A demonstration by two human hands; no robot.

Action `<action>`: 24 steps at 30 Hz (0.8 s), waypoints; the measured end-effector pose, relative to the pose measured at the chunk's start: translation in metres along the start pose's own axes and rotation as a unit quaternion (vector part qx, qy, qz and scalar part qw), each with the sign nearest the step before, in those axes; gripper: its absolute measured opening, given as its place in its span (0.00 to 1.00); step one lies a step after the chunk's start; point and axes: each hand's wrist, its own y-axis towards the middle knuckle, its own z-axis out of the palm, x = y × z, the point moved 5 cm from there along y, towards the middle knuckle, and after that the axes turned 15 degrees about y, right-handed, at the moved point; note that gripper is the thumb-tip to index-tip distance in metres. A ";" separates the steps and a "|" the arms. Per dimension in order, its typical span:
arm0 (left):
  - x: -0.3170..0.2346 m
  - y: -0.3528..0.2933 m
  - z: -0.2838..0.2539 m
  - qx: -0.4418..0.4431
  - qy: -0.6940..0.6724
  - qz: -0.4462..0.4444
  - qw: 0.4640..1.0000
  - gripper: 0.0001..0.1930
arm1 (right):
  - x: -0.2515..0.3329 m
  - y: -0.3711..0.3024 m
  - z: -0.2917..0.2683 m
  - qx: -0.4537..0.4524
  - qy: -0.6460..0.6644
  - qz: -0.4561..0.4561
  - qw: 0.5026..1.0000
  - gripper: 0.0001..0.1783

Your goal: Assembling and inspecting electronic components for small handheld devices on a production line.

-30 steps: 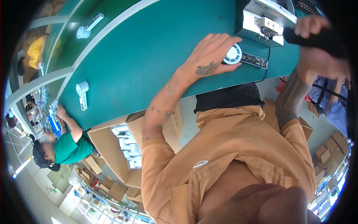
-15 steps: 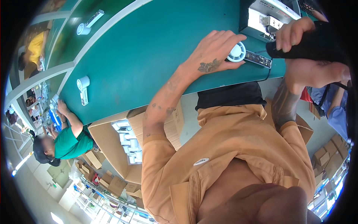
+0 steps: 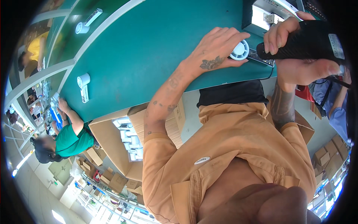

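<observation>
My left hand is closed around the round head of a small white handheld fan, thumb below and fingers above. The fan lies on the green worktop, its handle pointing right with a dark circuit board exposed. Gripped in my right hand is a thick black cylindrical power tool with a pale label and a cord. Its blunt end hangs over the board, hiding part of it. The tool's working tip cannot be made out.
A metal-cased box with sockets stands behind the fan. Two more fans, one white and one beyond the rail, lie leftward. An open carton of fans sits below the edge. A person in green works at left.
My right hand has brought the black tool left, nearer the fan head, and it now covers more of the circuit board. My left hand keeps its hold on the fan.
</observation>
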 end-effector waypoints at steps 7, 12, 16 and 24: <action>0.001 0.000 0.000 -0.008 0.004 0.005 1.000 0.33 | 0.000 -0.001 -0.007 0.020 0.003 0.021 1.000 0.69; 0.001 0.001 0.000 -0.004 0.001 0.004 1.000 0.33 | 0.001 -0.003 -0.002 0.011 0.000 0.023 1.000 0.71; 0.001 0.001 0.001 -0.014 -0.005 0.008 1.000 0.32 | -0.007 -0.004 -0.001 0.025 -0.005 0.031 0.999 0.72; 0.001 -0.002 0.000 -0.008 -0.001 0.009 1.000 0.32 | -0.016 -0.015 0.010 0.054 -0.042 -0.015 0.998 0.71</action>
